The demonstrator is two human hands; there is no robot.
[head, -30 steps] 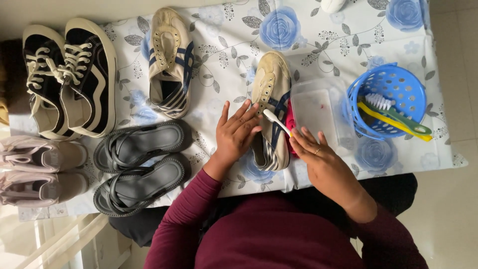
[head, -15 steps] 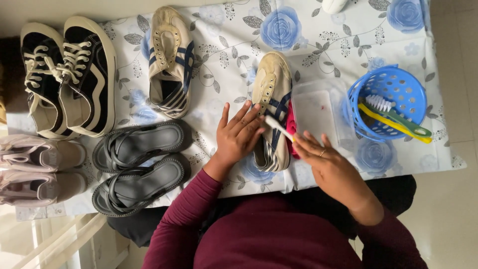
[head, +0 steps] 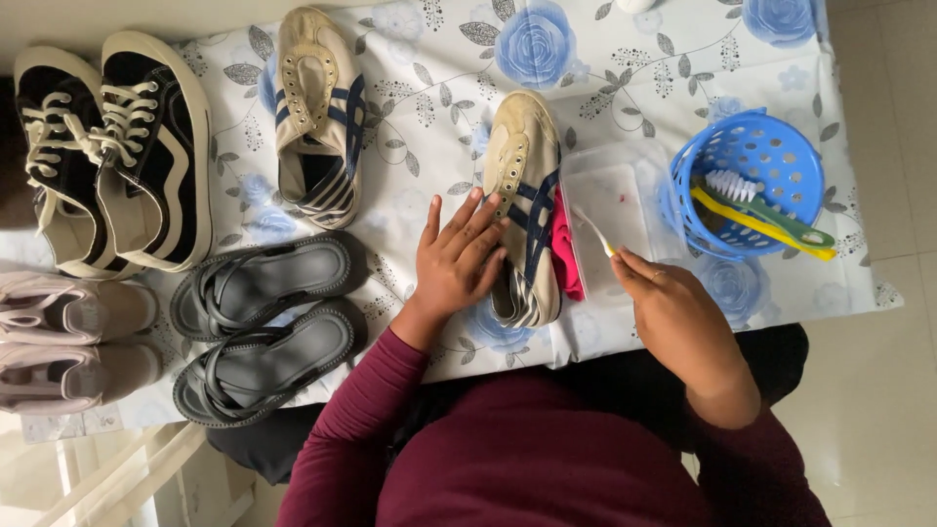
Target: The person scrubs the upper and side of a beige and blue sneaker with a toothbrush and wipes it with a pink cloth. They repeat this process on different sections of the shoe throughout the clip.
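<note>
Seeing the left hand [head: 457,262] spread flat on a cream sneaker with navy stripes [head: 524,200], grip wide, pinning it to the floral-cloth desk [head: 429,88] mid-scene. Right hand [head: 673,317] has its grip pinched on a small white-and-yellow toothbrush [head: 593,232], tip over the clear plastic tray [head: 615,205] just right of the shoe. I also see its twin sneaker [head: 317,112] far left and a blue basket [head: 747,181] with brushes right.
</note>
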